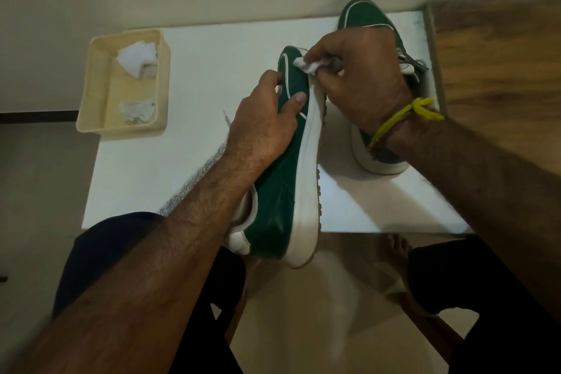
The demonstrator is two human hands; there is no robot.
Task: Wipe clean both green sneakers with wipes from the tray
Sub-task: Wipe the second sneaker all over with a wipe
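Note:
A green sneaker with a thick white sole (282, 179) is tilted on its side over the table's near edge. My left hand (264, 118) grips its upper, thumb on the green side. Closed around a crumpled white wipe (306, 65), my right hand (358, 79) presses it against the toe end of that shoe. The second green sneaker (364, 17) stands on the table behind my right hand, largely hidden by hand and wrist. A cream tray (91, 94) at the left holds a folded white wipe (138, 58) and a crumpled, greyer one (136, 111).
The white table (197, 76) sits against a pale wall. A wooden surface (498, 55) borders it on the right. A loose shoelace (225, 121) lies by my left wrist. My knees in dark trousers and a bare foot (394, 252) are below the table edge.

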